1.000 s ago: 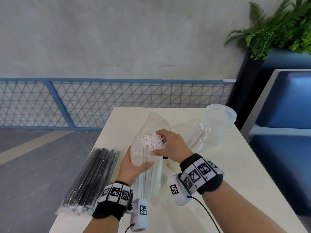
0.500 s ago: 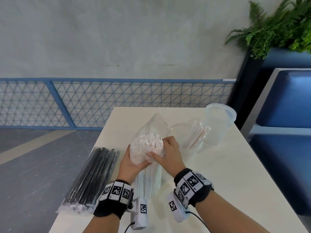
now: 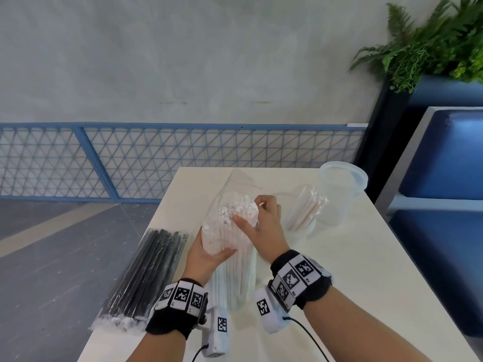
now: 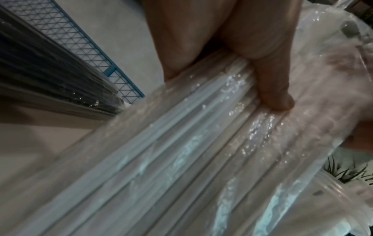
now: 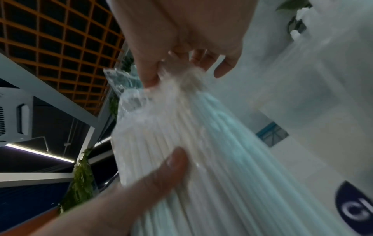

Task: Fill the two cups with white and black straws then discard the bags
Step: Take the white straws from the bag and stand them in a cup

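A clear bag of white straws (image 3: 235,246) stands tilted on the white table (image 3: 366,270). My left hand (image 3: 209,254) grips the bag's upper part from the left, thumb across it (image 4: 270,89). My right hand (image 3: 261,226) reaches into the bag's open top and pinches the white straw ends (image 5: 181,79). Behind it a clear cup (image 3: 300,220) holds several white straws (image 3: 308,207); a second clear cup (image 3: 339,194) stands empty beside it. The sealed bag of black straws (image 3: 146,273) lies at the table's left edge.
A blue mesh fence (image 3: 156,163) runs behind the table. A blue bench (image 3: 444,178) and a dark planter with ferns (image 3: 431,48) stand to the right. The table's right half (image 3: 379,296) is bare.
My right hand dipped lower over the bag top, then rose slightly and curled around the straw ends. The bag leans a little more upright; my left hand keeps its grip.
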Available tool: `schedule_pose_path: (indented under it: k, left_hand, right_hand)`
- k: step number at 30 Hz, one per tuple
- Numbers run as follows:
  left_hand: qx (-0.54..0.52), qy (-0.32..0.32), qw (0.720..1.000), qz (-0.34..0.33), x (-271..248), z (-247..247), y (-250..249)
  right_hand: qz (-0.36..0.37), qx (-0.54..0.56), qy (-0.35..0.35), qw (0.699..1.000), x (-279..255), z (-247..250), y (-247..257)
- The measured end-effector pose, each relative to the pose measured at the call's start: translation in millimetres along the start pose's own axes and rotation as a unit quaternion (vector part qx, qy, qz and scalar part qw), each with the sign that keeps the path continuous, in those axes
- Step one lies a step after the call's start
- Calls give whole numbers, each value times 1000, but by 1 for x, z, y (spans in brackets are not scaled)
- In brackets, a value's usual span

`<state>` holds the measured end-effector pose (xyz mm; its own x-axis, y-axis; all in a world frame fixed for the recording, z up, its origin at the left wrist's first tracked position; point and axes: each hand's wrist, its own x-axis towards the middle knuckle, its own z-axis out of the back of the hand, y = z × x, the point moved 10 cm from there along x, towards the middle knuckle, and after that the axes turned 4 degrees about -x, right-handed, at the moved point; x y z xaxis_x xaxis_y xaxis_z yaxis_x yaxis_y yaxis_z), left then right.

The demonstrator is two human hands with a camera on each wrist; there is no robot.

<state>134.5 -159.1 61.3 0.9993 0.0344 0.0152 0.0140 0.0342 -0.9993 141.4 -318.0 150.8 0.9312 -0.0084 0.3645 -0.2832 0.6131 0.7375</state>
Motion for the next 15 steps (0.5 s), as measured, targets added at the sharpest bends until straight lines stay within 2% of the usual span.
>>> schedule_pose_path:
  k: [3,5,9,11,15]
  left_hand:
    - [7,4,1000,1,1,-2,0]
    - [3,1,1000,7,3,-2,2]
    - [-1,3,1000,15,6,-4,5]
    - [-3,0,1000,15,5,-3,5]
    - [-11,-6,1000,16,3,-4,5]
  right_hand:
    - [28,23,-25,999,10,18,19]
    - [38,70,-16,997,15,26,28]
    - [-6,164,48,985,6,19,24]
    - [-25,166,59,984,-3,10,15]
    - [-31,148,0,989,-10,5,5]
